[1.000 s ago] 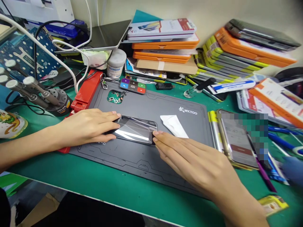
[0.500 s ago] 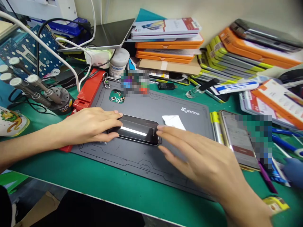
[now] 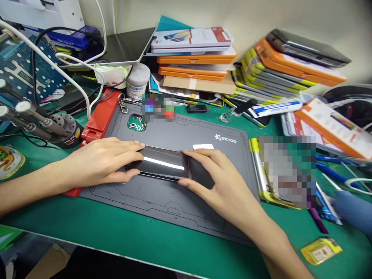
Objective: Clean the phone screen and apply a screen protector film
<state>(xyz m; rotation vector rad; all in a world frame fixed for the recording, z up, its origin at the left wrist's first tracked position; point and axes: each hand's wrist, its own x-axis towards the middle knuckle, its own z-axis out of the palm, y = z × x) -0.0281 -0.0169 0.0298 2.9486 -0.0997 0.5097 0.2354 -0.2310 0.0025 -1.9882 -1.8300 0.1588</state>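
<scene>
A phone point(image 3: 164, 170) with a dark glossy front lies on the grey work mat point(image 3: 139, 205). The light streak across its front bends, and I cannot tell whether a film or the screen itself curves. My left hand point(image 3: 101, 161) grips the left end, fingers on the far edge and thumb on the near edge. Around the right end, my right hand point(image 3: 223, 178) closes in the same way, thumb in front and fingers behind. Just behind the right fingers rests a white piece of paper point(image 3: 202, 147), partly hidden.
At the left are a red holder point(image 3: 100, 118) and a screwdriver stand point(image 3: 62, 130). Stacked boxes point(image 3: 193, 42) line the back. Another phone point(image 3: 279, 170), partly blurred out, lies to the right, with a yellow packet point(image 3: 321, 251) near the front edge.
My right hand has moved left onto the phone's right end, and its fingers now grip both edges. The light streak has gone from straight to curved. The whole view has shifted slightly.
</scene>
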